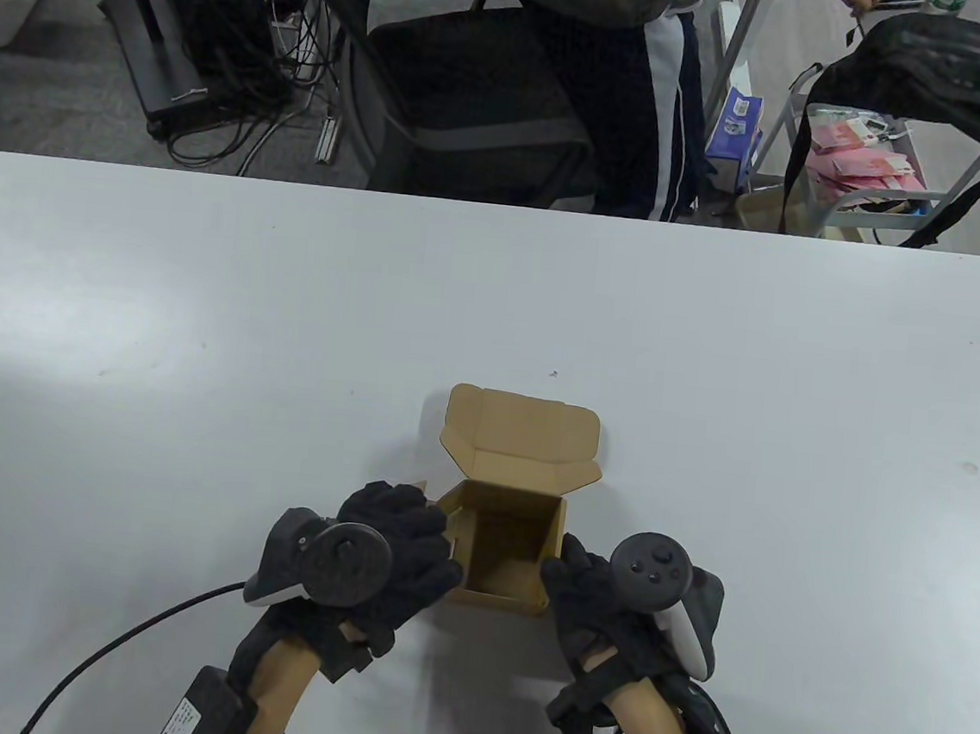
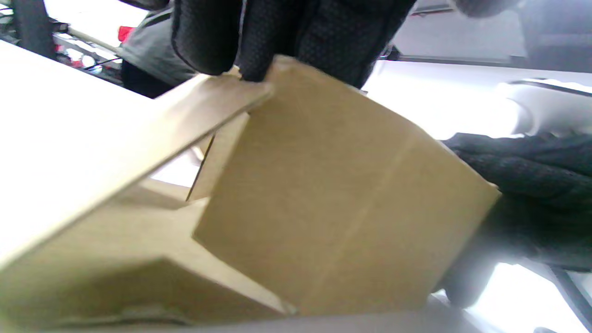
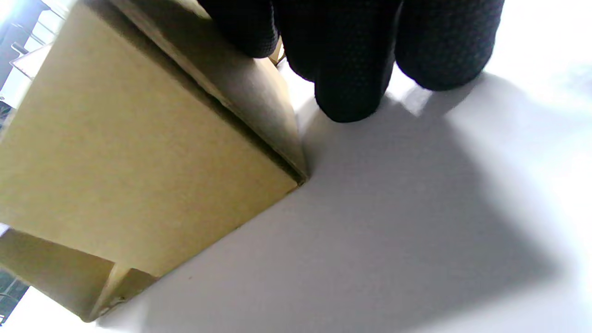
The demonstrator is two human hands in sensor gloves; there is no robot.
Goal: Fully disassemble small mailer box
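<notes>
I have the small mailer box (image 1: pixel 507 550) standing open on the white worktop (image 1: pixel 201 313), lid flap (image 1: pixel 523 426) thrown back away from me. It sits squarely between my hands: my left hand (image 1: pixel 390 548) pinches the left wall's top edge, while my right hand (image 1: pixel 585 588) rests against the right wall, its grip unclear. The left looks better placed to unfold a side first.

Bright overhead light, glare on the table (image 1: pixel 201 313), wrist views blurred and overexposed.
</notes>
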